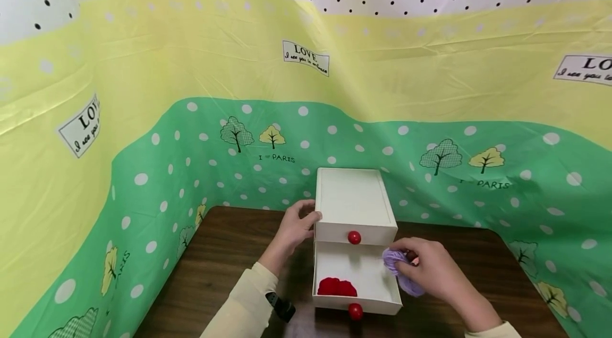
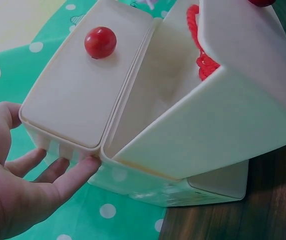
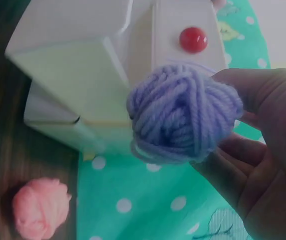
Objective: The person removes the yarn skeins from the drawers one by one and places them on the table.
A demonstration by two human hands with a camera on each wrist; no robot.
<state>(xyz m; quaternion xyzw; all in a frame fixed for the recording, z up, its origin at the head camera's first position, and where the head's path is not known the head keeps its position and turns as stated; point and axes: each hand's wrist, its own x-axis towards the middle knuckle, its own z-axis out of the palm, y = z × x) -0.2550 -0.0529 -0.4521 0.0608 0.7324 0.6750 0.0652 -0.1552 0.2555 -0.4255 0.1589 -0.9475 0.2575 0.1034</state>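
Observation:
A white two-drawer cabinet (image 1: 351, 197) stands on the table with its lower drawer (image 1: 357, 302) pulled out. Red yarn (image 1: 337, 287) lies inside that drawer at the front left. My left hand (image 1: 296, 224) touches the cabinet's upper left side, fingers along the side wall and thumb at the top edge. In my right hand (image 1: 430, 266) a ball of lilac yarn (image 3: 183, 115) is pinched between thumb and fingers. It is held at the drawer's right side wall, overlapping it in the head view.
A pink ball of yarn (image 3: 41, 207) lies on the dark wooden table (image 1: 215, 258) to the cabinet's right, mostly hidden behind my right hand in the head view. The closed upper drawer has a red knob (image 1: 354, 237). A patterned curtain (image 1: 258, 168) hangs close behind the cabinet.

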